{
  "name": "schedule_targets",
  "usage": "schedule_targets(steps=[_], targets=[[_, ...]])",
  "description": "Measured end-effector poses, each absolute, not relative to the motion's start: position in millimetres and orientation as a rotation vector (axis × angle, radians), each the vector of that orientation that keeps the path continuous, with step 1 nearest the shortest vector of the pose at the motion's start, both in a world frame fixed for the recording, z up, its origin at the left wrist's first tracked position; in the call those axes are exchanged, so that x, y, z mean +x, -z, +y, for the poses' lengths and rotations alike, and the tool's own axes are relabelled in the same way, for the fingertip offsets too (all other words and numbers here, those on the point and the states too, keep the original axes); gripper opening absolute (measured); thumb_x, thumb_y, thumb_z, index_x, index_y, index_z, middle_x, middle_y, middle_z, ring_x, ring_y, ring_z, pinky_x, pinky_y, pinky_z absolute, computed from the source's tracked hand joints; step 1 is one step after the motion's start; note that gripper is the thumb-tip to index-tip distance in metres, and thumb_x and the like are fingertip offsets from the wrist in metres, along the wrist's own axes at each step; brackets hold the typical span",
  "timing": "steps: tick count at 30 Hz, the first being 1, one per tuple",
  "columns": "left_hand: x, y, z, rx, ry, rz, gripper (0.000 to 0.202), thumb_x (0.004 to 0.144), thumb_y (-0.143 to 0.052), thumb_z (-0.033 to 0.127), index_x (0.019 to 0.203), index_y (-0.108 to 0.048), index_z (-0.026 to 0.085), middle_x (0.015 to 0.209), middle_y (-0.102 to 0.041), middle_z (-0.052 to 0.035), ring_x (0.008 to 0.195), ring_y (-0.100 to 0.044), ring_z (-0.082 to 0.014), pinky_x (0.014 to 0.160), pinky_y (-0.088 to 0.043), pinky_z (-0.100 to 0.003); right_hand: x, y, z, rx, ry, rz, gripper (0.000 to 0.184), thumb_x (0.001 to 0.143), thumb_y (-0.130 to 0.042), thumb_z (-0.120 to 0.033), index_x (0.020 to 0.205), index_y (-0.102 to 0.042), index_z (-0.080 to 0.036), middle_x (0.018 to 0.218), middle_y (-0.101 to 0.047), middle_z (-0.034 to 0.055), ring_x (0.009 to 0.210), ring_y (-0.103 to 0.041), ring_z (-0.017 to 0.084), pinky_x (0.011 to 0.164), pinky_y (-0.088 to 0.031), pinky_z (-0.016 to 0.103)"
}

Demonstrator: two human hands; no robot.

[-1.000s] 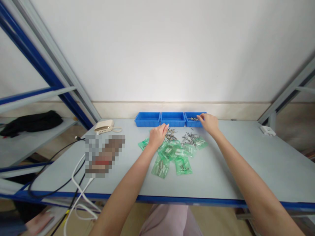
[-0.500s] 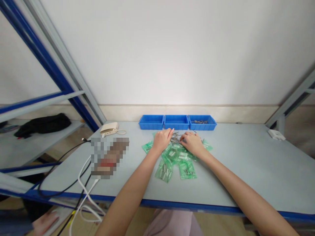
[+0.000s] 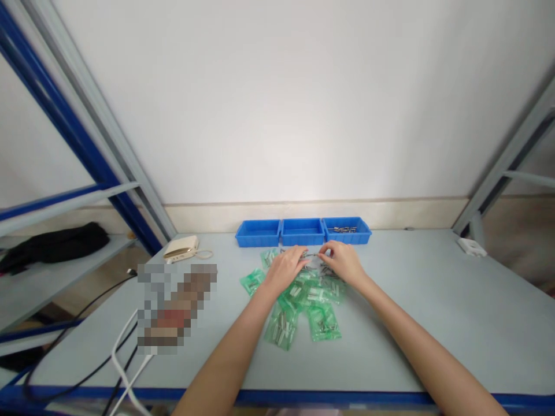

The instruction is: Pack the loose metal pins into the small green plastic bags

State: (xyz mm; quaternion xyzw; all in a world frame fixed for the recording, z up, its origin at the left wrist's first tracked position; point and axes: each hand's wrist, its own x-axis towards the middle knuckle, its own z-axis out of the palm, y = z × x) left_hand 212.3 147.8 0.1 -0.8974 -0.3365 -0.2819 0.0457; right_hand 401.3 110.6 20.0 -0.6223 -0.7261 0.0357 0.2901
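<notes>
My right hand [image 3: 343,262] is closed in a pinch on a small, thin metal piece [image 3: 314,255], held level above a loose pile of similar pieces. Opposite it, my left hand [image 3: 285,270] has its thumb and fingers apart over the left side of the pile, partly covering it. Loose metal pieces [image 3: 326,271] show below my right fingers. Around and in front of the hands lie several green clear bags with metal pieces inside, among them a front left bag [image 3: 281,327] and a front right bag [image 3: 324,322].
Behind the hands stand three joined blue bins: left [image 3: 259,233], middle [image 3: 302,231] and right [image 3: 347,237], the right one with metal pieces inside. A cream device [image 3: 181,248], a blurred-out object [image 3: 176,315] and cables lie at left. A white object [image 3: 472,247] is far right.
My right hand has lifted off the pile with a thin metal piece in its fingertips. My left hand's fingers have spread over the pile. The camera view has tilted up.
</notes>
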Motion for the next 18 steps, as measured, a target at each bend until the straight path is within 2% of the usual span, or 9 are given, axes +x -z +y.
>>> schedule_targets(steps=[2, 6, 10, 14, 18], targets=[[213.4, -0.1, 147.3, -2.731, 0.859, -0.966, 0.02, 0.091, -0.048, 0.03, 0.106, -0.055, 0.018, 0.1, -0.064, -0.004, 0.095, -0.061, -0.0172, 0.08, -0.048, -0.028, 402.7, -21.0, 113.5, -1.607, -0.216, -1.875, 0.016, 0.08, -0.057, -0.033, 0.079, -0.067, -0.021, 0.086, -0.069, 0.0031, 0.073, -0.059, 0.016, 0.069, -0.038, 0.027], [213.2, -2.4, 147.7, -2.695, 0.925, -0.95, 0.018, 0.093, -0.042, 0.024, 0.093, -0.059, 0.019, 0.091, -0.064, -0.0024, 0.089, -0.062, -0.0167, 0.079, -0.049, -0.029, 401.8, -19.2, 119.6, -1.58, -0.356, -1.768, 0.015, 0.077, -0.06, -0.033, 0.076, -0.069, -0.021, 0.078, -0.069, 0.0022, 0.07, -0.059, 0.015, 0.067, -0.04, 0.026], [211.0, -5.8, 149.5, -2.665, 0.975, -0.977, 0.023, 0.093, -0.04, 0.029, 0.087, -0.06, 0.019, 0.087, -0.065, -0.0024, 0.085, -0.062, -0.0189, 0.074, -0.05, -0.031, 401.6, -15.6, 125.2, -1.579, -0.48, -1.689, 0.015, 0.076, -0.062, -0.033, 0.076, -0.07, -0.02, 0.076, -0.069, 0.0013, 0.069, -0.059, 0.014, 0.066, -0.042, 0.026], [210.4, -7.7, 149.3, -2.673, 1.003, -0.946, 0.029, 0.094, -0.035, 0.029, 0.084, -0.061, 0.02, 0.082, -0.065, -0.0018, 0.079, -0.063, -0.0173, 0.072, -0.05, -0.029, 401.9, -12.6, 127.9, -1.538, -0.567, -1.677, 0.014, 0.077, -0.061, -0.032, 0.077, -0.069, -0.02, 0.079, -0.07, 0.0008, 0.068, -0.059, 0.013, 0.067, -0.043, 0.025], [211.1, -8.9, 148.4, -2.651, 0.984, -0.977, 0.032, 0.095, -0.032, 0.029, 0.085, -0.061, 0.021, 0.083, -0.066, -0.0027, 0.08, -0.063, -0.0175, 0.072, -0.05, -0.029, 401.5, -13.2, 125.7, -1.417, -0.582, -1.702, 0.015, 0.079, -0.06, -0.03, 0.085, -0.068, -0.02, 0.088, -0.07, 0.0011, 0.073, -0.06, 0.013, 0.069, -0.044, 0.025]])
